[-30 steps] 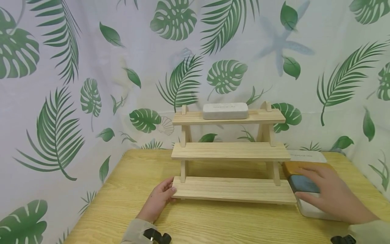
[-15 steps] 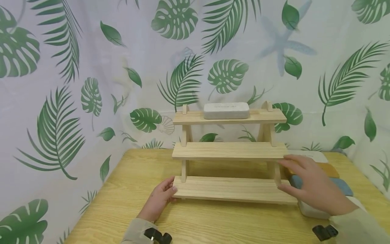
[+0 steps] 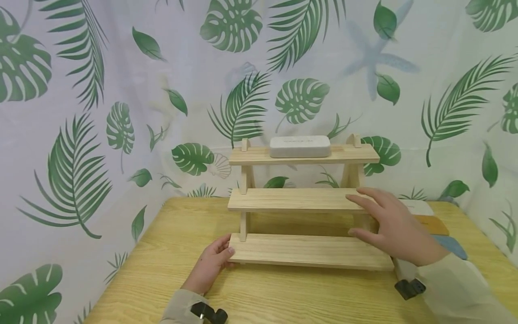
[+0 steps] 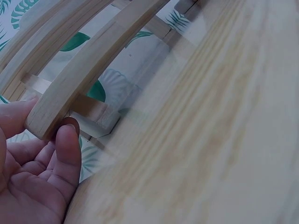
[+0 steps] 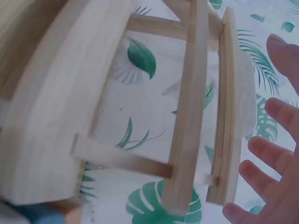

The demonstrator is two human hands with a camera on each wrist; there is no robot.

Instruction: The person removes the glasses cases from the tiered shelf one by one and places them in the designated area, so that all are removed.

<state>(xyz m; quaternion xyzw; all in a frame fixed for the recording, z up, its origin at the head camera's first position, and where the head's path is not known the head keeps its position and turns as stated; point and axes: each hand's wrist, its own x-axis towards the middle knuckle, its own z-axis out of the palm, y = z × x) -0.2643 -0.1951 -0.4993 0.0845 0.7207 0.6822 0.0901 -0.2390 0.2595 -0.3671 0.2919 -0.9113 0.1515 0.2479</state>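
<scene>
A three-tier wooden display stand (image 3: pixel 307 249) stands on the table. My left hand (image 3: pixel 208 265) grips the left end of its bottom shelf, thumb on top; the left wrist view shows the fingers (image 4: pixel 67 144) curled under that end. My right hand (image 3: pixel 398 225) hovers in front of the right end of the middle shelf, fingers spread and holding nothing; the right wrist view shows its loosely bent fingers (image 5: pixel 271 154) too. A white rounded case (image 3: pixel 300 146) with small lettering lies on the top shelf.
Right of the stand, partly behind my right hand and sleeve, lie a white case (image 3: pixel 418 207), an orange one (image 3: pixel 435 223), a blue one (image 3: pixel 451 245) and a whitish one near the front. A leaf-printed curtain (image 3: pixel 162 81) hangs behind the wooden table (image 3: pixel 154 270).
My right hand has moved left from over the coloured cases to the middle shelf's right end, carrying nothing. My left hand and the stand have stayed put.
</scene>
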